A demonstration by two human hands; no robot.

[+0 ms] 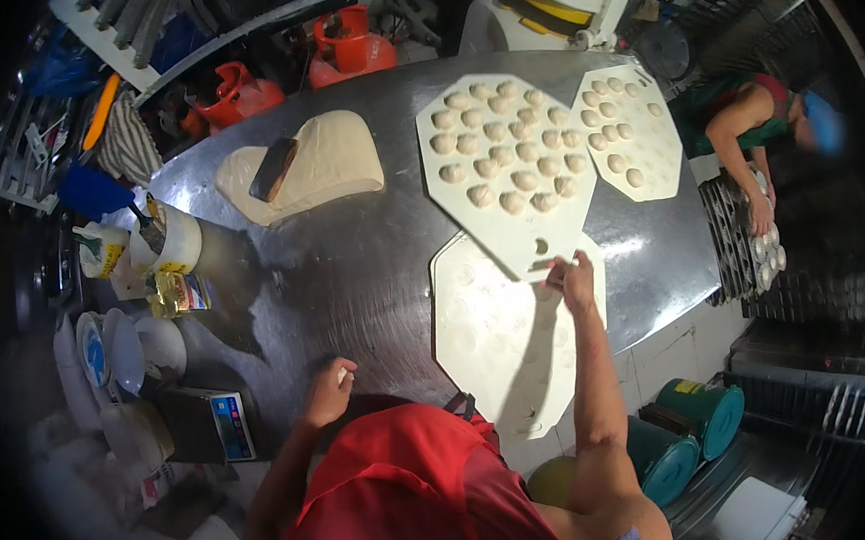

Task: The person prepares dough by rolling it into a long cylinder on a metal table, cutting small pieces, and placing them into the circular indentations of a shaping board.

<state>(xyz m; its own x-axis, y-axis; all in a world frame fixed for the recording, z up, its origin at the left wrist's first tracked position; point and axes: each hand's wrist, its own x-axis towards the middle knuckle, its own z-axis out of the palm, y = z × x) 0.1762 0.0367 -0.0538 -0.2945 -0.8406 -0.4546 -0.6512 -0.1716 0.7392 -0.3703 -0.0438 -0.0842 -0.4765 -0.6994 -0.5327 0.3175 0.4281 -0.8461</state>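
The white board [500, 233] with many dough balls [494, 131] sits at the far right part of the table, tilted so its narrow end points near. The right hand [574, 280] has its fingers clamped on that narrow end, just beside a small hole. The balls sit close together on the far part, some right by the edge, and the near part of the board shows white. This near part lies over the far end of a second board [497, 345], which has faint round marks and looks to stick out past the table's near edge. On the far right, the side of the white board laps a third board [666, 161] with fewer balls. The left hand [328, 393] is at the table's near edge, left of the second board and apart from it; its fingers look curled, but I cannot tell if they hold something. A wide strip of shiny metal table [371, 286] lies between the boards and a big dough slab [335, 163] on the far left. A dark tool [275, 171] lies on the slab. A white tub [182, 242] stands by the left edge. Past the right edge, another person's hand [760, 215] is at a tray.
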